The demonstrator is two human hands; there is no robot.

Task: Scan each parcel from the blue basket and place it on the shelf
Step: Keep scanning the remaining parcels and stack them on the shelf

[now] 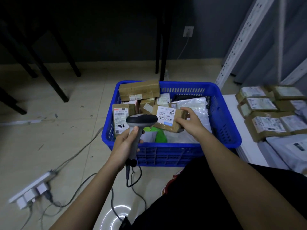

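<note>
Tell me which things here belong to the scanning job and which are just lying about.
Job: barcode scanner in left hand; small cardboard parcel in right hand; blue basket; shelf.
Lying about: power strip; wall socket; table legs.

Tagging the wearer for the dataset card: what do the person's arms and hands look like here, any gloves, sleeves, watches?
Both forearms are bare as far up as the frame shows, with no sleeves in view. The left hand and right hand wear no gloves, and no rings, watch or wristband can be seen. No markings show. Dark clothing covers the lap below the arms.
</note>
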